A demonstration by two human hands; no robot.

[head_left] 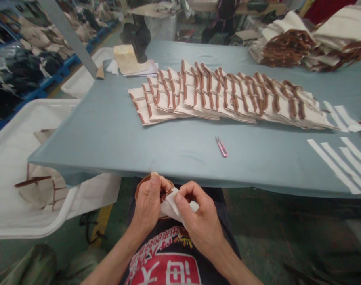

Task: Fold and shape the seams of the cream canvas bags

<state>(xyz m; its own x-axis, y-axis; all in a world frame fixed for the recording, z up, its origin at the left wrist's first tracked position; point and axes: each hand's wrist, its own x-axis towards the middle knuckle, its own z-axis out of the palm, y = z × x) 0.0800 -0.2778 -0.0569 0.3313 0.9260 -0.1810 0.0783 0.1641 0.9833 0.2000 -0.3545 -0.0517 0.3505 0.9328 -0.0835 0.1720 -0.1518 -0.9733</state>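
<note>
Fingers [153, 181] of left hand [147, 206] and right hand [199, 223] pinched tight on a white cloth piece [170, 208], low centre of the frame, just below the near edge of the table [109, 130] (brown strap [138, 190] curling behind the left thumb). Lying mid-table: pink thread snips [221, 146]. Fanned across upper centre: cream panels [228, 95]. At right: white strips [340, 162].

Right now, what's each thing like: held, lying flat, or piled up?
left hand, closed, pinching the white fabric piece.
right hand, closed, pinching the same piece.
white fabric piece, held in both hands.
pink thread snips, lying loose on the table.
strapped fabric pieces, fanned in an overlapping row.
white strips, lying flat, side by side.
</note>
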